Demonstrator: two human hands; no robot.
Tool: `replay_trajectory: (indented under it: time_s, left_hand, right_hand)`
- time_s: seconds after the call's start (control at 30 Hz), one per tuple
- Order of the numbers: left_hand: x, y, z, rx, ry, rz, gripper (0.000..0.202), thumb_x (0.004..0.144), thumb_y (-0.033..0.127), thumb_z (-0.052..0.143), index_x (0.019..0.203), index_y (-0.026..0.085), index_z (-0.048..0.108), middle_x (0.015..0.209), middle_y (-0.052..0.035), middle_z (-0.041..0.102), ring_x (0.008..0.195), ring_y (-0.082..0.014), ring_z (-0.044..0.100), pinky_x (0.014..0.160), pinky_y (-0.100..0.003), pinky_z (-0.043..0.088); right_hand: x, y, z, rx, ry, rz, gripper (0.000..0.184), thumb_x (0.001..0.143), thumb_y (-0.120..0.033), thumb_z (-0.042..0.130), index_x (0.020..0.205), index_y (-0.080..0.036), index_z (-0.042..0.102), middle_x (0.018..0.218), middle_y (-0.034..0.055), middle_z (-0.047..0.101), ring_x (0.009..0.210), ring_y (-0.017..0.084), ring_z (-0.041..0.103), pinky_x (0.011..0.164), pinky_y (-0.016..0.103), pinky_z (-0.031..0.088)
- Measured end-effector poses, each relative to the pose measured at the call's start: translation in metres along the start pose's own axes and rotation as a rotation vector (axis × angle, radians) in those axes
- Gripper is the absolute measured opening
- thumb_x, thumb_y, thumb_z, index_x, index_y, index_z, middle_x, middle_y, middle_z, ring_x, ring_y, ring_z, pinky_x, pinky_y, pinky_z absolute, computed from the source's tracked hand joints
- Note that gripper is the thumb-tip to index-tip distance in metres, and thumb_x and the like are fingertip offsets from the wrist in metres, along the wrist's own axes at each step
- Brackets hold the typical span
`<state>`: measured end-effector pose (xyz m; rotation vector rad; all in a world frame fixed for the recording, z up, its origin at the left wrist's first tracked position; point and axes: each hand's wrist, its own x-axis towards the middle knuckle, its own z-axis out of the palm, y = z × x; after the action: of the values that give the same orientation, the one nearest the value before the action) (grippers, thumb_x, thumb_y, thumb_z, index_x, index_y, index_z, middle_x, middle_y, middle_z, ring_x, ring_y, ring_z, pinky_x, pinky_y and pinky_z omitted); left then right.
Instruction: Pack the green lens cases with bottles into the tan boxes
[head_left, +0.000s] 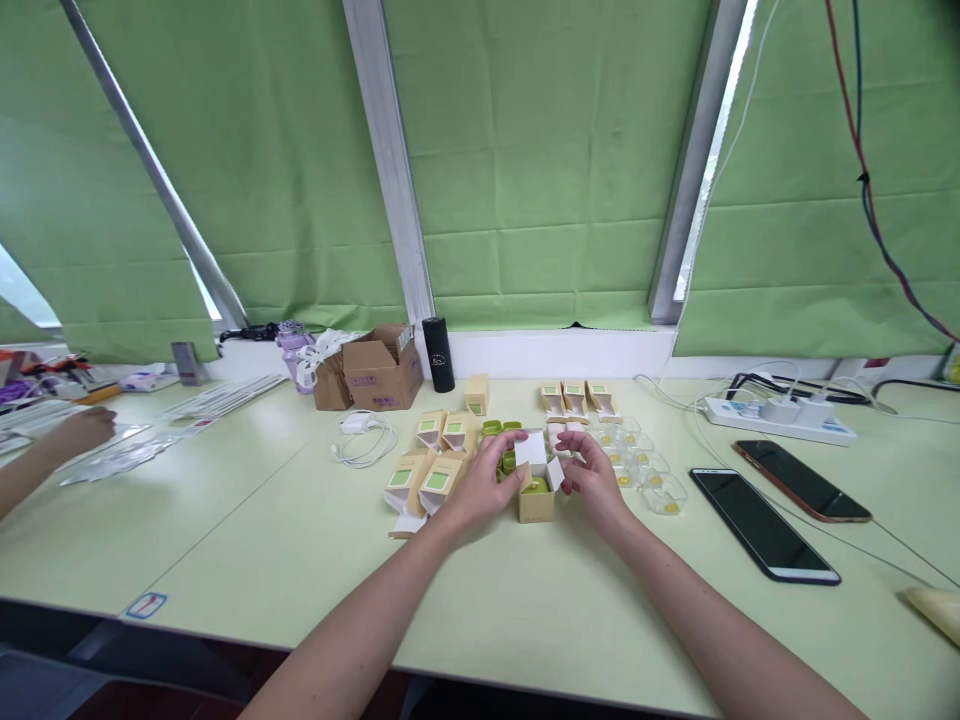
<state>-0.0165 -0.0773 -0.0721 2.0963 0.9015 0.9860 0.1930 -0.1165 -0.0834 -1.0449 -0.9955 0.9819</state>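
Left hand [484, 480] reaching forward to left side of small carton [536, 509], thumb and index parted in loose curve, fingers released. Right hand [594, 478] opposite, fingers bent beside right flap [555, 474]; cannot tell whether pinched. Carton upright on worktop [300, 570], top open, green item [536, 486] inside.

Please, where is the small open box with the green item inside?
In the head view, the small open box stands on the table slightly right of centre, between the left hand and right hand.
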Motion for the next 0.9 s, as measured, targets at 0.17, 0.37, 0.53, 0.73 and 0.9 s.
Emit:
replay_trajectory:
  time_s: [0.17, 0.37, 0.53, 0.73, 0.9]
  left_hand:
    - [-0.001, 0.001, 0.001, 0.017, 0.009, -0.017, 0.048, 0.096, 0.022, 0.063, 0.143, 0.030, 0.057, 0.148, -0.0101, 0.058, 0.141, -0.0306, 0.054, 0.121, -0.050, 0.042]
    - [-0.002, 0.005, 0.002, 0.020, -0.003, -0.037, 0.049, 0.096, 0.019, 0.061, 0.143, 0.030, 0.054, 0.149, -0.0106, 0.057, 0.142, -0.0307, 0.054, 0.121, -0.051, 0.042]
    - [-0.002, 0.010, 0.003, 0.024, -0.001, -0.054, 0.047, 0.095, 0.019, 0.060, 0.140, 0.030, 0.053, 0.149, -0.0101, 0.057, 0.143, -0.0306, 0.053, 0.121, -0.051, 0.043]
    - [-0.002, 0.010, 0.005, 0.001, 0.016, -0.033, 0.046, 0.093, 0.018, 0.061, 0.136, 0.029, 0.054, 0.147, -0.0101, 0.058, 0.142, -0.0306, 0.054, 0.122, -0.051, 0.043]
    - [-0.003, 0.014, 0.005, -0.010, 0.016, -0.048, 0.045, 0.092, 0.017, 0.062, 0.135, 0.029, 0.054, 0.146, -0.0107, 0.059, 0.144, -0.0309, 0.054, 0.123, -0.052, 0.042]
  right_hand:
    - [-0.002, -0.003, 0.003, 0.022, -0.019, 0.024, 0.051, 0.059, -0.032, 0.065, 0.110, -0.024, 0.062, 0.109, 0.0020, 0.060, 0.055, 0.009, 0.049, 0.048, 0.028, 0.041]
    - [-0.004, -0.003, 0.006, 0.052, -0.016, 0.052, 0.053, 0.060, -0.034, 0.069, 0.111, -0.024, 0.062, 0.109, 0.0019, 0.058, 0.057, 0.009, 0.049, 0.047, 0.027, 0.039]
    - [-0.006, 0.000, 0.005, 0.048, -0.037, 0.067, 0.052, 0.064, -0.037, 0.075, 0.113, -0.026, 0.061, 0.110, 0.0016, 0.057, 0.064, 0.012, 0.055, 0.049, 0.026, 0.041]
    - [-0.005, 0.006, 0.005, 0.039, -0.057, 0.082, 0.054, 0.067, -0.039, 0.080, 0.115, -0.027, 0.060, 0.111, 0.0022, 0.056, 0.067, 0.013, 0.055, 0.048, 0.025, 0.040]
    - [-0.006, 0.010, 0.006, 0.030, -0.073, 0.091, 0.056, 0.068, -0.040, 0.081, 0.119, -0.028, 0.058, 0.113, 0.0024, 0.055, 0.068, 0.013, 0.056, 0.047, 0.024, 0.038]
